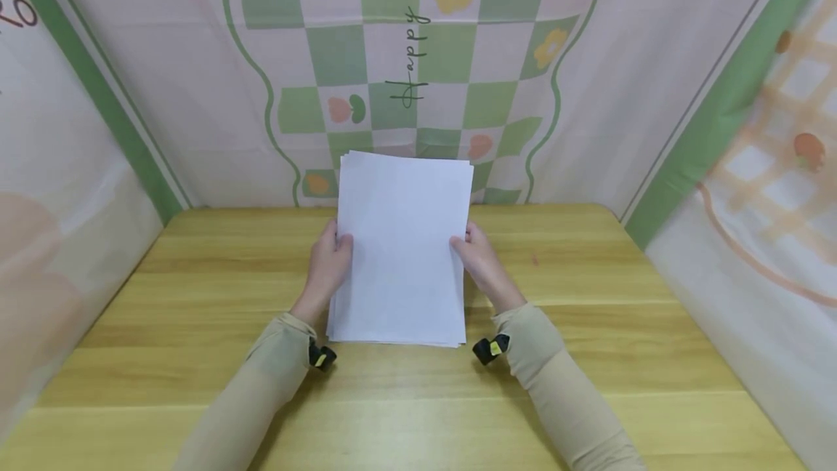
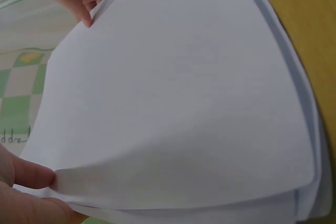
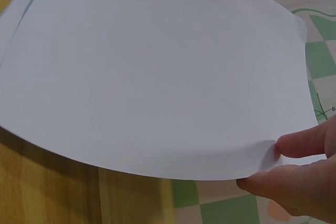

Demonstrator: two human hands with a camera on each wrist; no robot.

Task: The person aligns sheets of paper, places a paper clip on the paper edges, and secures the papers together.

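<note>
A small stack of white paper sheets (image 1: 402, 253) is held up between both hands, its far end raised and its edges slightly out of line. My left hand (image 1: 329, 260) grips the left long edge, thumb on the top sheet and fingers behind. On the opposite edge my right hand (image 1: 482, 260) pinches the stack the same way. In the left wrist view the sheets (image 2: 184, 87) fan apart a little at one corner. From the right wrist view the paper (image 3: 152, 77) bows gently, with thumb and finger at its edge. The fingers behind the stack are mostly hidden.
Beneath the paper lies a wood-grain table (image 1: 405, 413). A cloth with a green checked print (image 1: 445, 53) hangs behind its far edge, and more printed cloth (image 1: 752, 187) flanks both sides. Small black devices (image 1: 490, 349) are strapped at both wrists.
</note>
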